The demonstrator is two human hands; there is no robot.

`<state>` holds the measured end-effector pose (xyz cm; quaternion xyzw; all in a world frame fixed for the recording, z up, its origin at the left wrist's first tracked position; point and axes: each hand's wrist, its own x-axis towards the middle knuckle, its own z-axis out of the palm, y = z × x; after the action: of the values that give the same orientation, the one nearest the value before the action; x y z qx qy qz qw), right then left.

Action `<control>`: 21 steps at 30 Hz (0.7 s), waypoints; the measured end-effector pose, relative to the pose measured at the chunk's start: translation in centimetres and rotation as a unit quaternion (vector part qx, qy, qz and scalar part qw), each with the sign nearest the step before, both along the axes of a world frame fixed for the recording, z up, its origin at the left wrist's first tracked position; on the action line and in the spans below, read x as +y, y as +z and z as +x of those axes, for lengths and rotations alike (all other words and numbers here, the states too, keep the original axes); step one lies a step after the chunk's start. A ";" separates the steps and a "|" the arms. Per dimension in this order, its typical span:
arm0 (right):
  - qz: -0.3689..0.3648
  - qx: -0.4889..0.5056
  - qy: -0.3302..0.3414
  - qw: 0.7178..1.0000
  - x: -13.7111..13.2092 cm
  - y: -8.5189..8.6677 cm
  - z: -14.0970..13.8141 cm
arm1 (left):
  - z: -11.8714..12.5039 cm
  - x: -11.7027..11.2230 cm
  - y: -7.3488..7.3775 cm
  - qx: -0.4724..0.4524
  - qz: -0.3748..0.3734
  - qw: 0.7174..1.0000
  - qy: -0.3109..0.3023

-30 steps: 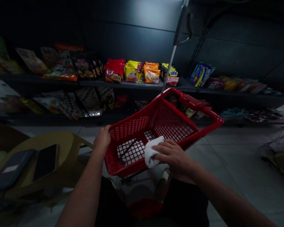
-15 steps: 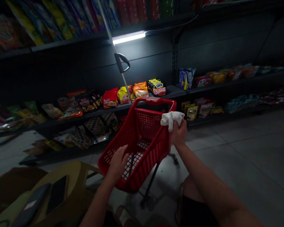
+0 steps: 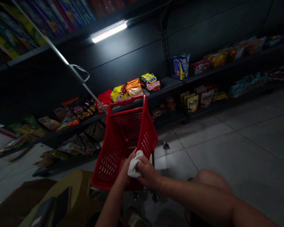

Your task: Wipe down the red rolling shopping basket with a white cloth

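A red plastic shopping cart stands in front of me, its basket opening towards me and its handle at the far side. My right hand is closed around a crumpled white cloth at the basket's near right rim. Close beside it, my left hand is at the same rim, and the cloth and right hand partly cover it. Its fingers are mostly hidden, so their grip cannot be made out.
Shelves with snack packets run behind the cart, under a bright tube light. A metal pole leans across them. At lower left, a yellowish stool bears a dark phone. Tiled floor lies to the right.
The cart has turned and shifted left. My right hand has brought the cloth from the far right side to the near rim, next to my left hand. The view has tilted.
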<state>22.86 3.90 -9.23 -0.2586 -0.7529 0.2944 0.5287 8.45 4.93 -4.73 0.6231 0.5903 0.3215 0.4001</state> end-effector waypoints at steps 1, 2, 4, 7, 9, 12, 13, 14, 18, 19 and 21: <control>0.003 -0.004 0.016 1.000 0.0 0.1 -0.1 | -0.3 0.1 -0.1 0.002 -0.006 1.000 0.007; 0.001 -0.003 0.016 1.000 0.8 0.4 0.0 | -0.5 0.1 -0.1 0.008 -0.001 1.000 0.011; -0.030 0.020 -0.029 0.999 4.0 1.1 0.3 | -0.7 -0.1 0.2 0.031 0.023 0.999 0.011; -0.137 0.073 -0.147 0.977 10.6 2.3 1.0 | -0.5 -1.1 1.1 0.066 0.047 0.996 0.020; -0.196 0.077 -0.185 0.960 14.4 2.9 1.2 | -0.4 -2.0 1.5 0.079 0.043 0.996 0.008; -0.191 0.065 -0.175 0.964 17.5 3.1 0.9 | -0.5 -3.5 1.6 0.095 0.025 0.995 0.000; -0.176 0.064 -0.172 0.967 17.9 3.1 0.7 | -0.5 -4.0 1.5 0.097 0.021 0.995 0.000; -0.162 0.065 -0.176 0.969 18.0 3.0 0.4 | -0.5 -4.4 1.5 0.097 0.019 0.995 0.001; -0.135 0.092 -0.234 0.958 17.4 3.2 -0.2 | -0.4 -5.1 1.4 0.084 0.022 0.996 -0.003; -0.133 0.103 -0.247 0.954 17.3 3.4 -0.1 | -0.4 -5.1 1.5 0.083 0.023 0.996 -0.006; -0.146 0.114 -0.256 0.949 17.4 4.1 0.4 | -0.4 -5.2 1.7 0.080 0.023 0.996 -0.014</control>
<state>23.24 21.31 -5.15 -0.4820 -0.5449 0.2836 0.6247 8.03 -0.30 -3.08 0.6638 0.6042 0.2786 0.3416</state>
